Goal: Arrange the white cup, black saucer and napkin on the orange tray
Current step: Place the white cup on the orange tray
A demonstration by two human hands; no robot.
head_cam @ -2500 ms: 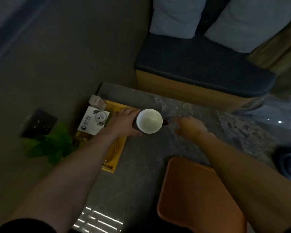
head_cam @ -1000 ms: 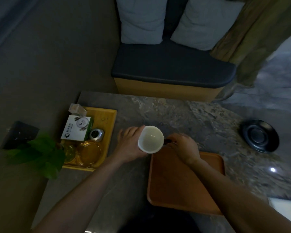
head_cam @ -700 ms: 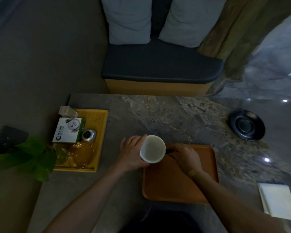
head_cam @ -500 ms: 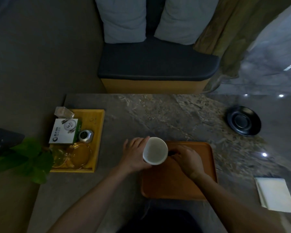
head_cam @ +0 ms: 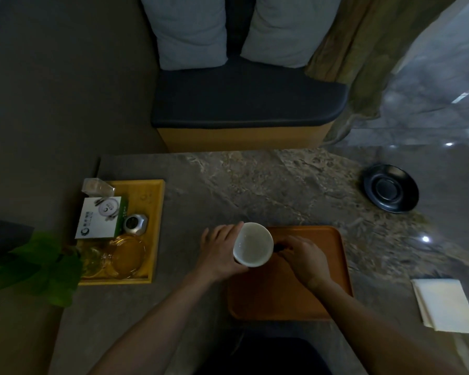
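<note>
Cup: the white cup is upright, mouth up and empty, at the far-left corner of the orange tray; whether its base is down on the tray or just above it cannot be told.
Left hand: the left hand is wrapped around the cup's left wall, thumb near the rim, grasping it.
Right hand: the right hand is curled at the cup's right side, fingertips on a dark part that looks like the handle; a pinch seems likely, but the grip itself is hidden.
Saucer: the black saucer lies on the stone table, well beyond the tray's far-right corner, untouched.
Napkin: the folded napkin lies on the table to the right of the tray, apart from it.
Left of the tray: a yellow tray with a box, a small tin and glassware, well apart.
Progress: probably the first of three items is being placed.
Risk, corner: the cup sits so near the tray's raised lip that its base may land on it and tip when released.
Risk, order: if the cup belongs on the saucer, it needs lifting again.
Risk, light: in the dim room the black saucer is easy to misjudge.
</note>
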